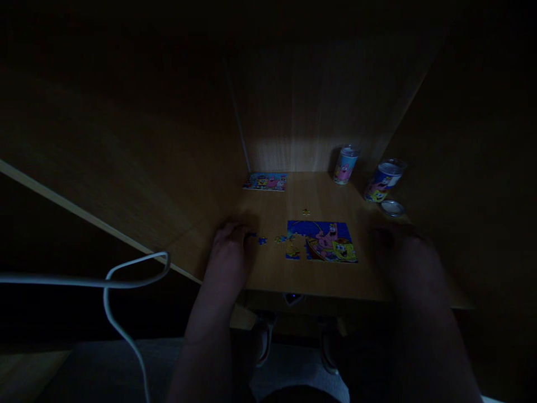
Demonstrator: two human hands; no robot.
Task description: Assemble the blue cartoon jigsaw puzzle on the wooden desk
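A nearly whole cartoon jigsaw puzzle (323, 240) lies on the wooden desk (277, 274) in dim light. A gap shows in its left part. Loose pieces lie left of it: a blue one (262, 241), a small cluster (282, 239), and a yellow one (306, 212) behind the puzzle. My left hand (230, 249) rests on the desk left of the blue piece, fingers curled at a small dark-blue piece (251, 235). My right hand (396, 246) rests in shadow right of the puzzle; its fingers are too dark to read.
A second finished puzzle (265, 181) lies at the back left. Two cartoon-printed tubes (345, 165) (384, 180) stand at the back right, with a round lid (392, 208) beside them. Wooden partition walls close in both sides. A white cable (126, 280) loops at the left.
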